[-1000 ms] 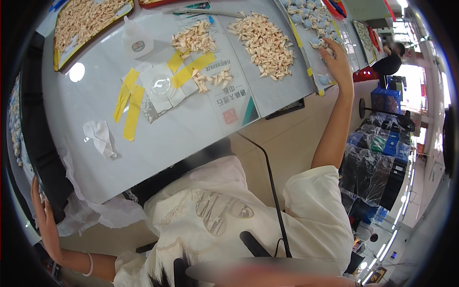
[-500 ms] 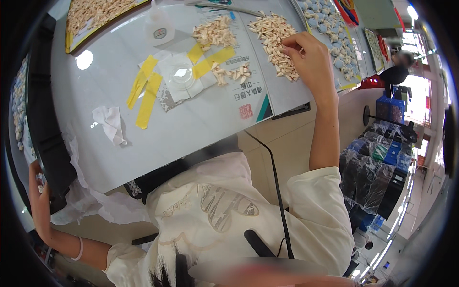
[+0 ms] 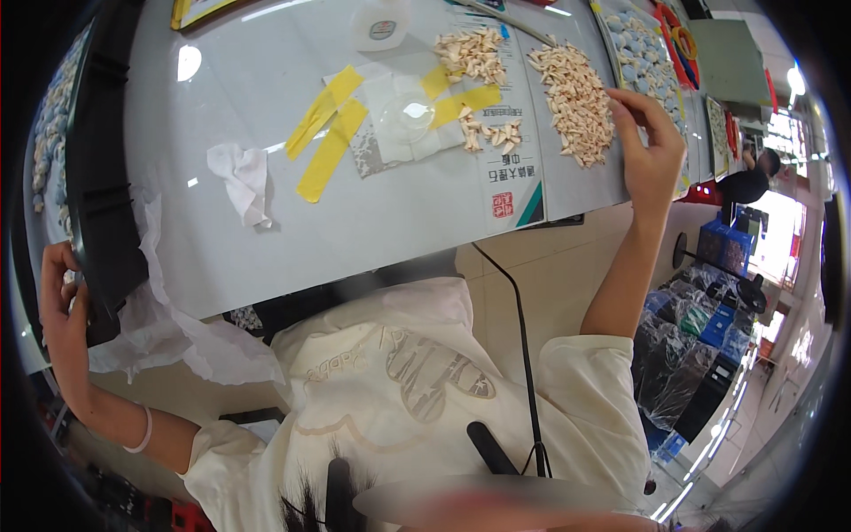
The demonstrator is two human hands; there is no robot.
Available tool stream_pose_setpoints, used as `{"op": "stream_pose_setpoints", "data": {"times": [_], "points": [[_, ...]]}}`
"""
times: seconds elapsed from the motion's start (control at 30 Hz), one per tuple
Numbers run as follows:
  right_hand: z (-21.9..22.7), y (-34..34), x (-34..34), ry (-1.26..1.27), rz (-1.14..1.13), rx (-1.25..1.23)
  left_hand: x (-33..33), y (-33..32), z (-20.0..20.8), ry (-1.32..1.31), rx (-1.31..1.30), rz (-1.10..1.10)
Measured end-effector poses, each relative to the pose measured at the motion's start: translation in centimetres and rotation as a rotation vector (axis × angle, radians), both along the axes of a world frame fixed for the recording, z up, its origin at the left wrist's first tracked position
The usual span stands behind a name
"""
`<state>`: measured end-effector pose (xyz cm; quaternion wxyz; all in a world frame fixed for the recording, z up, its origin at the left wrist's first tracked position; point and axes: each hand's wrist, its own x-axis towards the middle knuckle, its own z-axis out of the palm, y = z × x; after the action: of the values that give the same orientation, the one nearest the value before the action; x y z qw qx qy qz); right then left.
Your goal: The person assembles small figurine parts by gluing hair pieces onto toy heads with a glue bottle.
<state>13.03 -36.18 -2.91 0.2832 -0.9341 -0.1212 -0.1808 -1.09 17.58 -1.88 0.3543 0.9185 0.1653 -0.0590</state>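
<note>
My right hand (image 3: 654,146) is at the right edge of a pile of small beige, pointed pieces (image 3: 572,102). Its thumb and forefinger are drawn together in a pinch; anything between them is too small to make out. Far to the left, my left hand (image 3: 64,297) is beside the black tray (image 3: 111,239), fingers curled near its outer edge. Something small and pale shows between those fingers, but I cannot tell its kind. Blue and white pieces (image 3: 55,124) lie beyond the tray's black wall.
A clear round dish (image 3: 409,115) sits on white paper among yellow tape strips (image 3: 332,151). Nearby are a second beige pile (image 3: 470,55), a white bottle (image 3: 379,25), long tweezers (image 3: 510,19) and a crumpled tissue (image 3: 241,182). More blue-white pieces (image 3: 640,49) fill a tray at right.
My right hand has moved from over the beige pile to its right edge. My left hand has shifted farther up along the black tray. The whole view has turned slightly.
</note>
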Motion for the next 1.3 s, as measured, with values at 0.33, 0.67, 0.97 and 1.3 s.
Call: {"op": "stream_pose_setpoints", "data": {"times": [0.33, 0.67, 0.97, 1.3], "points": [[1.3, 2.5, -1.4, 0.097, 0.151, 0.117, 0.9, -3.8, 2.1, -0.102, 0.104, 0.041], [0.6, 5.8, -1.5, 0.170, 0.165, 0.357, -3.2, -13.0, -0.1, -0.709, -0.741, -0.191], [0.9, 11.0, 1.3, 0.329, 0.504, 0.141, 0.2, -21.2, -4.8, -0.330, -1.303, -0.212], [2.6, 16.5, 0.8, 0.443, 0.281, -0.330, 1.3, -22.9, -6.0, -0.325, -1.222, -0.097]]}}
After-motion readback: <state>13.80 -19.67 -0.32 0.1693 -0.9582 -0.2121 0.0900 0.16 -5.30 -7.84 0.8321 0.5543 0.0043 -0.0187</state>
